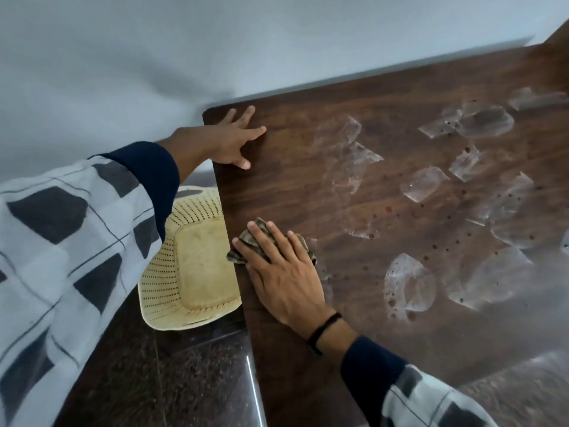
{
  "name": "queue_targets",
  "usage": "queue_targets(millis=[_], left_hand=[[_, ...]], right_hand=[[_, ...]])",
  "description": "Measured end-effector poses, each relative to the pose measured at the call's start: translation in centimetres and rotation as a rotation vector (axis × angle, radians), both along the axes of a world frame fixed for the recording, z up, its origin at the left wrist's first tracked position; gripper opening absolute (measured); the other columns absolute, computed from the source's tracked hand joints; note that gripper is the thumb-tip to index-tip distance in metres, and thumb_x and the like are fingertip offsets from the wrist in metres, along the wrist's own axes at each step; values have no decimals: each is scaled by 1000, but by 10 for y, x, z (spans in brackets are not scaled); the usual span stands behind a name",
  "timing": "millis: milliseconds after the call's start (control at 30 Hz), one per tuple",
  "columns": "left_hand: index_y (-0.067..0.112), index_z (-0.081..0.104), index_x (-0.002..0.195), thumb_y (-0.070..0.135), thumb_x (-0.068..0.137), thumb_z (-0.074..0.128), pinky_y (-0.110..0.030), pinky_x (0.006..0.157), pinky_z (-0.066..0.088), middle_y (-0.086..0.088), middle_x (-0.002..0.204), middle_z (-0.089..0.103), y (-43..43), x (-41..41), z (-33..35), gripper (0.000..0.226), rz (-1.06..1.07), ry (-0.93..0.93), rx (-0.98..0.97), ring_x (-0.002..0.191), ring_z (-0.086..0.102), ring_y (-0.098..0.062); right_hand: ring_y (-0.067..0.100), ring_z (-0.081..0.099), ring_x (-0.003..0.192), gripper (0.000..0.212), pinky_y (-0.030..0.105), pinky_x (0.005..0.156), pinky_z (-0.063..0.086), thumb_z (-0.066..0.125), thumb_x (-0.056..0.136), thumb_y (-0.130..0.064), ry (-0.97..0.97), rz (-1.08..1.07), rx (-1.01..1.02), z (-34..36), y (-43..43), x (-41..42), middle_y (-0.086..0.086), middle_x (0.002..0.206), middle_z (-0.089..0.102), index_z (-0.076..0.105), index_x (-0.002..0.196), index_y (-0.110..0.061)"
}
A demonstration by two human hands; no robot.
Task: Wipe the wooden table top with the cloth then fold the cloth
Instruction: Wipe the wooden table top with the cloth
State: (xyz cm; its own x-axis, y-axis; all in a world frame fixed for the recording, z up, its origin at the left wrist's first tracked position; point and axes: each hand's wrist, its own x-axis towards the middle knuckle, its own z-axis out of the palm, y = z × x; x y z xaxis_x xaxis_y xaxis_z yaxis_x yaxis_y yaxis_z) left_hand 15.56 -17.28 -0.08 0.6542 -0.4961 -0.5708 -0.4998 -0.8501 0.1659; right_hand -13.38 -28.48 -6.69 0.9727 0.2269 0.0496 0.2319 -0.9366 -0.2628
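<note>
All right fingers [275, 238] flat atop crumpled cloth [236, 257].

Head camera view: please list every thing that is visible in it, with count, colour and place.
table top: one, dark brown wood, fills the right side of the view
smears: several, pale whitish, spread over the middle and right of the table top
cloth: one, olive-brown patterned, near the table's left edge, under the right hand
basket: one, cream, perforated, below the table's left edge
floor: dark speckled, lower left
wall: pale grey, behind the table
wristband: one, black, on the right wrist
sleeves: two, white-grey checked, navy cuffs
left hand: flat on the far left corner
right hand: presses flat on the cloth
</note>
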Motion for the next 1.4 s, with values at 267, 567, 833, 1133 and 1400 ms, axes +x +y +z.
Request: queue_targets(millis=[267, 567, 833, 1133, 1400], left_hand=[[44, -16, 151, 64, 63, 79, -62, 118, 5, 8, 159, -31, -11, -37, -7, 132, -1, 93, 41, 146, -25, -30], [43, -3, 154, 51, 66, 85, -65, 116, 8, 9, 162, -20, -8, -40, -16, 125, 44, -8, -19, 148, -19, -33], [30, 18, 157, 52, 78, 76, -55, 117, 20, -2, 166, 4, -1, -76, -14, 100, 146, -170, -59, 149, 10, -38], [24, 6, 159, 52, 90, 63, -49, 119, 16, -9, 165, -4, -6, -106, -2, 94, 228, -145, 48, 151, 6, -33], [25, 1, 158, 65, 80, 65, -52, 119, 13, -7, 165, -9, -11, -104, -3, 109, 268, -89, 61, 151, 1, -32]], right_hand=[[23, 10, 157, 49, 47, 126, 12, 30, 109, -40, 26, 15, -1, 7, -1, -4, -4, 170, 18, 31, 158, -37], [24, 13, 157, 50, 49, 125, 15, 32, 108, -41, 43, 163, -20, 10, -16, -5, -3, 170, 19, 30, 158, -39], [23, 10, 157, 50, 47, 126, 7, 28, 109, -44, 60, 25, -39, 9, -9, 27, -4, 170, 18, 29, 158, -40], [24, 3, 158, 51, 48, 127, 6, 26, 110, -42, 111, 59, 1, 18, -5, -1, -5, 171, 9, 24, 160, -39], [22, 8, 158, 50, 47, 127, 8, 27, 108, -43, 100, 180, -17, 14, -18, -73, -7, 171, 13, 26, 159, -41]])
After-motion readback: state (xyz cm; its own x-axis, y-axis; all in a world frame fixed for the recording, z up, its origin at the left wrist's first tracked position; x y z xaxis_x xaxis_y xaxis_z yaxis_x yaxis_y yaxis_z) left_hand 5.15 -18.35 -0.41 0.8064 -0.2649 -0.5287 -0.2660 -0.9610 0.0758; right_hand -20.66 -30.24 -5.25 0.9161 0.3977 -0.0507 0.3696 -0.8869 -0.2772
